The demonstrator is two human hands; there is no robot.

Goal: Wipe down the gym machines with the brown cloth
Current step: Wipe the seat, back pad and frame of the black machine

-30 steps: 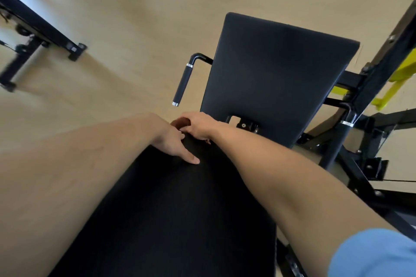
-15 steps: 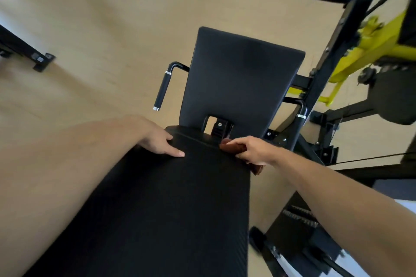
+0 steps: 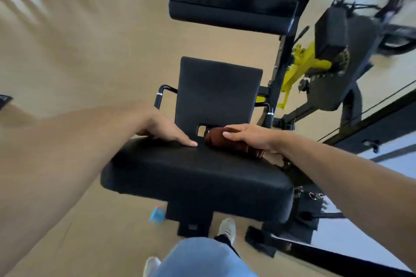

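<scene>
Brown cloth (image 3: 227, 141) sits bunched under your right hand (image 3: 252, 138), pressed onto the far edge of the black seat pad (image 3: 198, 173), just below the upright back pad (image 3: 217, 92). Your right fingers curl over the cloth and clamp it; your left hand (image 3: 165, 129) lies flat and spread beside it, bracing on the pad, holding nothing. You appear to be wiping the seat, working along its rear edge. The next move likely calls for dragging the cloth toward you across the bare pad, lifting the left hand clear as you come. Watch the bracket gap (image 3: 202, 129) where seat meets back; the cloth could snag there. A side handle (image 3: 161, 96) and the yellow frame piece (image 3: 301, 63) stand close by.
</scene>
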